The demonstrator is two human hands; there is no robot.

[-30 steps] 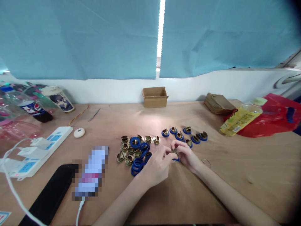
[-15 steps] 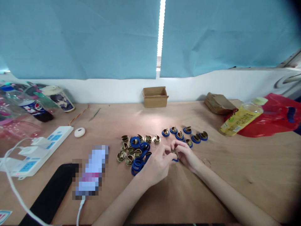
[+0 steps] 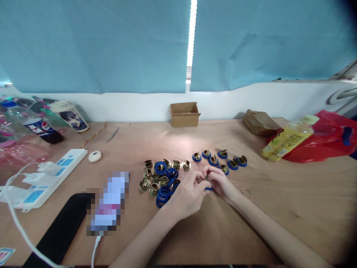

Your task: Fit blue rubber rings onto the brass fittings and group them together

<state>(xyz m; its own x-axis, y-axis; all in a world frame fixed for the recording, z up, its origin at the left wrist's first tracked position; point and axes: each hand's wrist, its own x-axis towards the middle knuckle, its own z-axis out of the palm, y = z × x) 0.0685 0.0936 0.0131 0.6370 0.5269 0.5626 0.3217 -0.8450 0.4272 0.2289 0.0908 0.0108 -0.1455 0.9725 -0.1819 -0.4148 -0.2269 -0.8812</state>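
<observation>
Between my fingertips is a brass-coloured round clip with a blue ring [image 3: 208,188] at its base. My left hand [image 3: 187,195] pinches it from the left. From the right, my right hand [image 3: 220,182] grips the same piece, its fingers partly covering the metal. Left of my hands lies a group of bare brass clips [image 3: 153,189], with loose blue rings [image 3: 164,195] stacked and scattered among them. Beyond my right hand sit several brass clips with blue rings around their bases [image 3: 213,160].
A small open cardboard box [image 3: 184,120] stands by the wall. On the left are a power strip [image 3: 63,163], a phone [image 3: 110,203] on a cable, a black case [image 3: 65,223] and bottles. At right lie a yellow-labelled bottle [image 3: 287,141], a brown packet [image 3: 259,123] and a red bag [image 3: 326,141].
Both hands stay in nearly the same place, still gripping the clip with its blue ring. The whole view has shifted very slightly.
</observation>
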